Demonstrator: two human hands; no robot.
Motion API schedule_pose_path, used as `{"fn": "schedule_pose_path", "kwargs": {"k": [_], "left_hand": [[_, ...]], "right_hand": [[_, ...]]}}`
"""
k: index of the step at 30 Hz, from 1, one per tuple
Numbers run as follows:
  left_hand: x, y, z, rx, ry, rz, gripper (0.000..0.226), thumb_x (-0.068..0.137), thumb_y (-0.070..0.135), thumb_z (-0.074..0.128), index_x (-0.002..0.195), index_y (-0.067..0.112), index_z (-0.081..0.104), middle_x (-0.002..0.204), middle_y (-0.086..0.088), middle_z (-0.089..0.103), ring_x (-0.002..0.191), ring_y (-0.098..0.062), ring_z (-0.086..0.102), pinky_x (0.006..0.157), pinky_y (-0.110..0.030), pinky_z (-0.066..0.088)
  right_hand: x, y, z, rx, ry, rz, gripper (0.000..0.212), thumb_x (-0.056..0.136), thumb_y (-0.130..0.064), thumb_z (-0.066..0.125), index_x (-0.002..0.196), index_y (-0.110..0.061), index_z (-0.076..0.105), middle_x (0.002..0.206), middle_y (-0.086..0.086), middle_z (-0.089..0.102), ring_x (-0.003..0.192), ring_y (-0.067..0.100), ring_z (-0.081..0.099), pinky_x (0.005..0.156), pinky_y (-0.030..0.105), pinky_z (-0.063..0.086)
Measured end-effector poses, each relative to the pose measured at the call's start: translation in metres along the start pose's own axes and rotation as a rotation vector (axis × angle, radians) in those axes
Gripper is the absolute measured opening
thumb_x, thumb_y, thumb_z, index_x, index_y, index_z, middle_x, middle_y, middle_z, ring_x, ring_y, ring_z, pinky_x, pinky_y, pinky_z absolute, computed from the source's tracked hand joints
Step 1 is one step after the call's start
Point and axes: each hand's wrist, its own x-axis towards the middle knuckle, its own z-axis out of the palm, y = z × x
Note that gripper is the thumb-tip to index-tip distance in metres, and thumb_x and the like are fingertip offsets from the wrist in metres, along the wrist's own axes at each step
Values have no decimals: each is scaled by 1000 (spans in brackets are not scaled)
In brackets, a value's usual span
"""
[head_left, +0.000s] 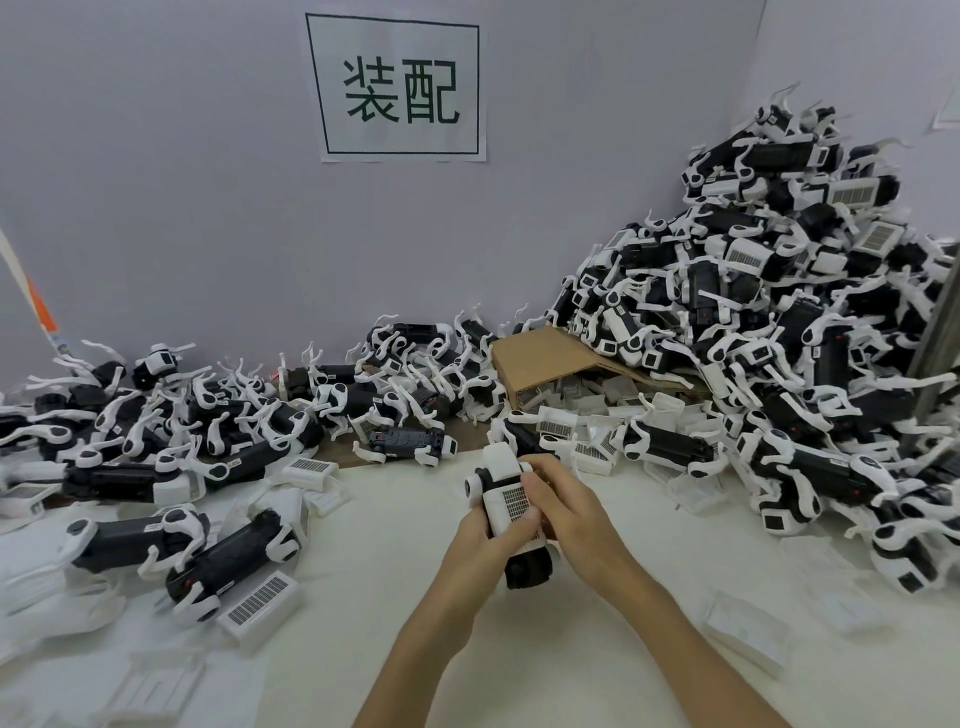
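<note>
Just above the white table (395, 587), both my hands hold one black-and-white toy robot dog (501, 483). My left hand (480, 540) grips its body from below and the left. My right hand (563, 501) curls over it from the right, with the thumb pressing a white grilled cover (514, 506) on the dog's back. The dog's black end (527, 569) points toward me, and a white leg joint sticks out at the left.
A tall heap of the same toy dogs (779, 312) fills the right corner. A lower pile (208, 415) lies along the left and back. An open cardboard box (550, 358) holds white covers. Loose covers (260, 608) lie on the table. A paper sign (397, 85) hangs on the wall.
</note>
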Motion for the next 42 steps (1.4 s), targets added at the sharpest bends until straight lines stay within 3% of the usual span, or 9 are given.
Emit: {"fn": "schedule_pose_path", "kwargs": {"k": [10,14,17,21,28,32,35,38,42], "left_hand": [[4,-3,-1,-34,-132,-187,68,80,67,56,102,3,63,95,-25,75,79,-34,75,82,-42,58],[3,-3,0,155,-2,-122,72,76,74,58,90,5,73,90,-18,76,88,-36,74,93,-49,56],[0,-1,2,379,235,-29,84,73,88,36,66,12,72,68,-5,71,68,-27,67,76,-41,53],[3,5,-11,228,557,90,74,105,54,27,58,10,65,60,-1,71,53,-17,65,68,-36,46],[7,5,-26,-61,686,115,50,107,26,37,74,0,63,55,-10,66,52,-25,56,58,-34,41],[14,6,-30,-104,646,71,50,108,21,38,70,-3,60,45,-10,60,51,-28,50,54,-33,36],[20,5,-29,-110,606,50,52,108,21,36,69,-5,60,46,-13,60,52,-28,49,56,-33,35],[22,3,-27,-93,597,50,53,108,20,36,69,-6,60,47,-15,60,52,-29,50,56,-34,36],[22,6,-26,-109,572,46,54,108,20,36,68,-7,60,49,-18,60,52,-30,50,55,-34,36]], "right_hand": [[5,-5,-17,57,-111,-37,34,88,-32,56,109,-11,72,92,0,70,88,10,64,76,18,50],[3,-8,-19,76,-162,-23,29,88,-28,52,105,-29,76,96,-7,74,92,5,66,79,12,48],[4,-9,-19,77,-110,-17,23,83,-28,56,91,-16,73,84,-3,69,80,9,64,71,19,48],[5,-8,-26,129,-91,62,33,71,-41,64,87,-13,67,83,5,62,81,21,61,74,38,38],[4,-32,-29,144,-442,152,23,81,-38,65,94,-19,66,87,2,63,79,21,58,61,26,42],[56,-107,-60,330,-229,-92,31,89,-36,65,99,-7,63,82,0,67,65,13,60,51,22,51],[118,-206,-112,768,160,-291,29,100,-31,58,109,-3,59,98,14,70,78,21,69,72,31,60],[159,-271,-139,506,353,-257,41,104,-39,47,135,-12,43,119,15,62,88,24,70,85,38,55],[166,-265,-122,19,250,-209,35,103,-26,49,136,-14,42,120,12,62,76,21,71,71,31,52]]}}
